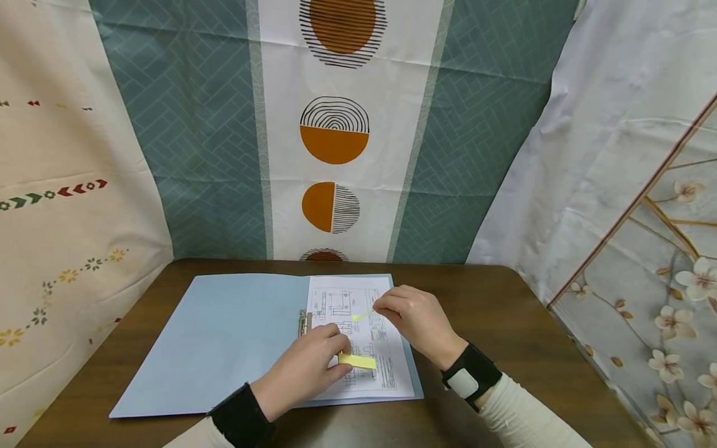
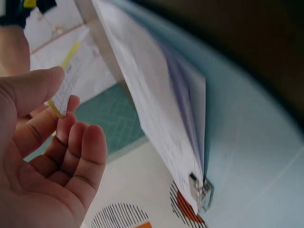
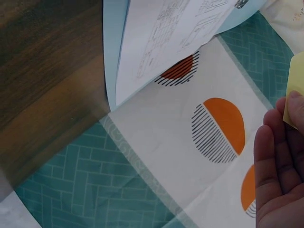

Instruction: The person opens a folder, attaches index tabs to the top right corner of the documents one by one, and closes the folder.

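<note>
My left hand [image 1: 307, 373] pinches a small pad of yellow sticky notes [image 1: 361, 362] between thumb and fingers, above the lower part of the printed sheets [image 1: 392, 373]. In the left wrist view the pad [image 2: 71, 80] shows a white printed underside and a yellow edge. Higher up, over the right side of the sheets, my right hand [image 1: 419, 320] pinches a single yellow sticky note [image 1: 360, 317] that points left. The right wrist view shows part of this note [image 3: 295, 78] under the thumb. The sheets bear line drawings and lie in an open light-blue folder [image 1: 229, 342].
A metal clip [image 1: 303, 323] at the folder's spine holds the sheets' left edge. The folder lies on a dark brown wooden table [image 1: 476, 298]. Patterned cloths [image 1: 213, 124] hang behind the table and on both sides.
</note>
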Demonstrator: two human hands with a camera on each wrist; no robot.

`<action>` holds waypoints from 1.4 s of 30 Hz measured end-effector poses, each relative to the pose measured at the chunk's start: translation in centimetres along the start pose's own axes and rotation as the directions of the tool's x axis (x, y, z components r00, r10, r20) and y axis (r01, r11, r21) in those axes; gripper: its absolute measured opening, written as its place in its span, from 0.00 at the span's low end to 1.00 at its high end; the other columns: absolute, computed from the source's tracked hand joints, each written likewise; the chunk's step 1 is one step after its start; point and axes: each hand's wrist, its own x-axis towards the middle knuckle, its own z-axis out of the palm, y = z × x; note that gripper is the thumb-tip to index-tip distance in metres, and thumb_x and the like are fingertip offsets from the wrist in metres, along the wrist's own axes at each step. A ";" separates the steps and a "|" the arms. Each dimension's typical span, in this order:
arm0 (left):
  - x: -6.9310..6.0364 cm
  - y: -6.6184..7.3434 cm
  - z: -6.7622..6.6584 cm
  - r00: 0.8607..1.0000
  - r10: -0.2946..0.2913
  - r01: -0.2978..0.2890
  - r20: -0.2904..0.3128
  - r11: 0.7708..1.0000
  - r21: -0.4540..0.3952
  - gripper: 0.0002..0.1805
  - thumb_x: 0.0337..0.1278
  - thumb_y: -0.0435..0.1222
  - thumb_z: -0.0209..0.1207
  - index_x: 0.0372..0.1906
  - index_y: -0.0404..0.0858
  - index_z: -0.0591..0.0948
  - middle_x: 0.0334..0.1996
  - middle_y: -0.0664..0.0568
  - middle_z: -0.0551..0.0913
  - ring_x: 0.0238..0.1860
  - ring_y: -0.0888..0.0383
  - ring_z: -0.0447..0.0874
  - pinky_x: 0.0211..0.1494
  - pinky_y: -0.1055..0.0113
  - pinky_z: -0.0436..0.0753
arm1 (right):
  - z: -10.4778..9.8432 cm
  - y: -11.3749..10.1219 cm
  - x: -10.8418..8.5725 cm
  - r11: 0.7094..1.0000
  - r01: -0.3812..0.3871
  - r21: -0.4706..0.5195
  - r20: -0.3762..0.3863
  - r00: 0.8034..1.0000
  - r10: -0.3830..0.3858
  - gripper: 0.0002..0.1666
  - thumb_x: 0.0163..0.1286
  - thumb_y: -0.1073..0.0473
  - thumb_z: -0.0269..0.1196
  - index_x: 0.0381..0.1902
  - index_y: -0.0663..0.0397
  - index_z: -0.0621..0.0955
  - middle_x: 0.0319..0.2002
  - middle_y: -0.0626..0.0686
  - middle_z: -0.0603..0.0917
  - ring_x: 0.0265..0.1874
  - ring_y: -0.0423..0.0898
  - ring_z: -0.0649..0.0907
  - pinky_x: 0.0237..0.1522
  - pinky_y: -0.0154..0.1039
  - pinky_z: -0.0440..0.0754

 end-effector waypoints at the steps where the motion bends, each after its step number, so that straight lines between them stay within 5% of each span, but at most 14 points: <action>1: -0.2 0.2 0.1 1.000 0.009 -0.009 0.009 1.000 -0.003 0.12 0.61 0.41 0.81 0.41 0.45 0.88 0.38 0.62 0.81 0.41 0.63 0.76 0.45 0.65 0.81 | 0.0 0.0 0.0 1.000 -0.004 0.000 0.003 1.000 0.004 0.17 0.59 0.66 0.85 0.45 0.48 0.95 0.41 0.44 0.93 0.42 0.42 0.89 0.50 0.39 0.90; 14: -3.1 2.3 1.1 0.985 0.155 -0.156 0.079 0.988 0.006 0.12 0.66 0.45 0.78 0.39 0.51 0.84 0.36 0.68 0.76 0.36 0.70 0.71 0.41 0.75 0.75 | 0.7 0.2 -0.4 1.000 -0.007 0.003 0.008 1.000 0.007 0.15 0.60 0.66 0.84 0.44 0.48 0.95 0.41 0.44 0.93 0.40 0.41 0.89 0.47 0.38 0.90; 22: -3.8 2.5 1.9 0.966 0.167 -0.168 0.195 0.986 -0.009 0.11 0.66 0.46 0.77 0.37 0.52 0.84 0.31 0.70 0.70 0.32 0.72 0.67 0.37 0.76 0.70 | 0.9 0.1 -0.3 1.000 -0.007 -0.006 0.008 1.000 0.007 0.15 0.60 0.65 0.85 0.44 0.48 0.95 0.40 0.44 0.93 0.39 0.41 0.89 0.47 0.38 0.90; 30: -4.2 2.2 2.6 0.959 0.200 -0.217 0.200 0.974 0.068 0.13 0.63 0.46 0.79 0.34 0.52 0.82 0.29 0.70 0.69 0.30 0.72 0.66 0.35 0.78 0.68 | 1.0 0.1 -0.3 1.000 -0.002 -0.016 0.002 1.000 0.002 0.16 0.59 0.65 0.85 0.43 0.49 0.95 0.40 0.45 0.93 0.40 0.42 0.89 0.47 0.39 0.90; 42: -4.0 2.4 3.0 0.961 0.167 -0.207 0.219 0.963 0.172 0.14 0.55 0.44 0.80 0.34 0.51 0.83 0.27 0.68 0.69 0.29 0.69 0.65 0.33 0.75 0.66 | 0.9 0.4 -0.5 0.999 -0.016 -0.034 0.019 1.000 0.016 0.16 0.60 0.65 0.85 0.44 0.48 0.95 0.41 0.45 0.93 0.41 0.42 0.89 0.49 0.39 0.90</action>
